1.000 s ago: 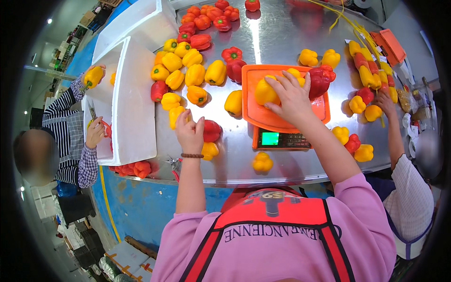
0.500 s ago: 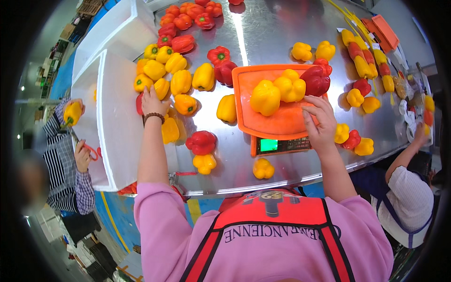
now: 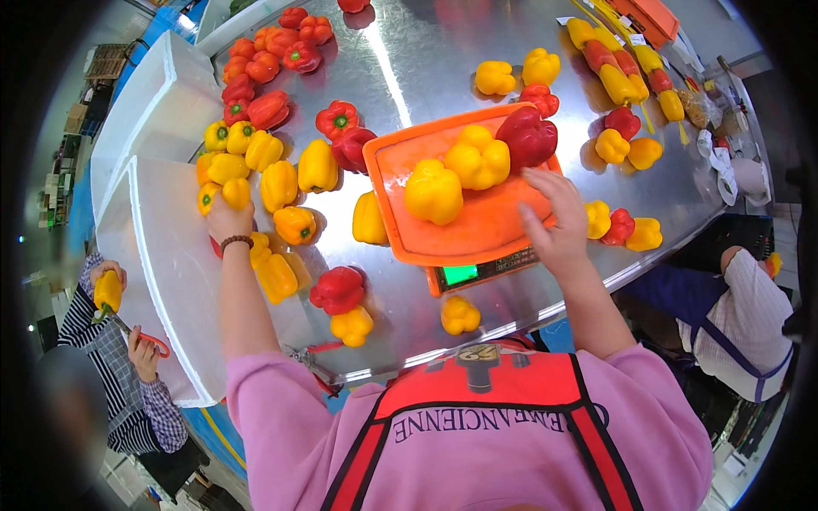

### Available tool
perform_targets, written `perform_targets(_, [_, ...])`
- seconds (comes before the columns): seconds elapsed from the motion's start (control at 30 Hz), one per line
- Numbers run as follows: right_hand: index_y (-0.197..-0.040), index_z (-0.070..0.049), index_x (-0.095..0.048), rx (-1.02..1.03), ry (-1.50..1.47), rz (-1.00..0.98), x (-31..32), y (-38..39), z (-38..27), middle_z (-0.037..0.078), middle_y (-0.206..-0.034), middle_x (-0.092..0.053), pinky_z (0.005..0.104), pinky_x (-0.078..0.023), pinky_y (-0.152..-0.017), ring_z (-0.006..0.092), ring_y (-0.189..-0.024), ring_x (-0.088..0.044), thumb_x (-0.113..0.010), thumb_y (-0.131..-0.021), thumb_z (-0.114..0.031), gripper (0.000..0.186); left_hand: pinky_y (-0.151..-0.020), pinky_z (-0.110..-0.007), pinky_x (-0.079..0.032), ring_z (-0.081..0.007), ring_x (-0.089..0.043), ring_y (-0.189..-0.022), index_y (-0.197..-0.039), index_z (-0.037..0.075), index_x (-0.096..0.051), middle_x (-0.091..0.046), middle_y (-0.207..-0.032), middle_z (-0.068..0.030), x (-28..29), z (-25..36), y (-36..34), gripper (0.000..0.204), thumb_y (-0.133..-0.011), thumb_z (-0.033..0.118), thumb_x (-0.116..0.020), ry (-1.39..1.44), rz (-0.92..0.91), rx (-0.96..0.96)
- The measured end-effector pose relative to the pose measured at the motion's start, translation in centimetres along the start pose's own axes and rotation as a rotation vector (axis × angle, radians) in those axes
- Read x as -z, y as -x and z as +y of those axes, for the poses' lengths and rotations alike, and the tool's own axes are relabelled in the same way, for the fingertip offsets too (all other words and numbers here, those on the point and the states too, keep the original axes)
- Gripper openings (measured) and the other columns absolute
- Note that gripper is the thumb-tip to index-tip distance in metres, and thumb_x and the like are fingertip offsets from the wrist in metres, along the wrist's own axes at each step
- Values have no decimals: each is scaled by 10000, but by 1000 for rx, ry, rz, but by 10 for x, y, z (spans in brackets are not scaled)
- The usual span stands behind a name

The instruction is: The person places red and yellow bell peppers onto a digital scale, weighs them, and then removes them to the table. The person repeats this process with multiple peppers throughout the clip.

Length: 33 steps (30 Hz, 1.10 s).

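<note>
My left hand (image 3: 228,223) is closed around a yellow bell pepper (image 3: 236,194) at the left group of peppers; its fingertips are partly hidden. Other yellow bell peppers (image 3: 279,186) lie close to it. My right hand (image 3: 552,220) is open, fingers apart, over the right side of an orange tray (image 3: 426,245). In that tray sit two yellow bell peppers (image 3: 434,192) and a dark red bell pepper (image 3: 527,138), which is just beyond my right fingertips. Under the tray is a scale (image 3: 486,271) with a lit green display.
White foam boxes (image 3: 166,281) stand at the left edge of the metal table (image 3: 426,77). Red peppers (image 3: 260,66) cluster far left. Rows of yellow and red peppers (image 3: 615,72) lie far right. A co-worker (image 3: 128,366) at left holds a yellow pepper and red-handled scissors; another person (image 3: 724,332) is at right.
My left hand has closed on a yellow pepper it was reaching over. My right hand stays by the tray. The whole view has shifted, and the right-hand person's arm has drawn back.
</note>
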State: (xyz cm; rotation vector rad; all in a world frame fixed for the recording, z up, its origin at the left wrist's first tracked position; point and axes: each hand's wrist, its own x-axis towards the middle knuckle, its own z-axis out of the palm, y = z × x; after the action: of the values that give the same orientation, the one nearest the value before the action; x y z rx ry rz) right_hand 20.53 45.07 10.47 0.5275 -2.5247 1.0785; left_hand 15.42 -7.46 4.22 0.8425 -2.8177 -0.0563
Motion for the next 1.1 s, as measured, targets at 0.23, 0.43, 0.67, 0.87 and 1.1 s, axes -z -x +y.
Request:
perform_targets(0.23, [-1250, -185, -592, 307, 305, -176, -62, -42, -55, 120, -1196, -608, 687, -182, -1088, 312, -1229, -518, -767, -737, -280, 551, -849, -321, -540, -207, -628, -1062, -1334, 47, -392, -585, -1201, -104, 58, 102, 108, 712, -746, -28, -785, 1372, -233, -234])
perform_targets(0.43, [-1255, -132, -581, 376, -3, -341, -3, 7, -70, 149, -1203, -604, 421, -479, -949, 335, -1108, -590, -774, -687, -147, 599, -871, -315, -520, -170, -607, -1031, -1293, 43, -436, -586, -1155, -85, 48, 178, 179, 719, -707, 105, -849, 1437, -294, -330])
perform_targets(0.67, [-1305, -68, -522, 54, -134, -474, 75, 80, -32, 157, -1256, -590, 434, -466, -977, 364, -1138, -571, -812, -685, -107, 685, -1032, -377, -415, -259, -521, -1224, -1381, 17, -411, -536, -1328, -154, 47, 190, 210, 792, -734, 191, -833, 854, -25, -444])
perform_targets(0.87, [-1287, -59, -526, -72, -48, -564, 79, 137, 0, 152, -1269, -591, 424, -462, -986, 358, -1153, -566, -815, -697, -119, 660, -1045, -372, -401, -280, -524, -1227, -1262, -9, -527, -561, -1309, -148, 46, 130, 252, 372, -917, 101, -611, 1212, 22, -180])
perform_targets(1.1, [-1290, -61, -526, -42, -127, -652, 63, 147, 5, 147, -1278, -594, 425, -459, -998, 363, -1169, -559, -820, -695, -145, 669, -1025, -389, -423, -320, -555, -1183, -1134, 25, -621, -577, -1271, -173, 42, 111, 348, 322, -825, 94, -676, 1035, -258, -362])
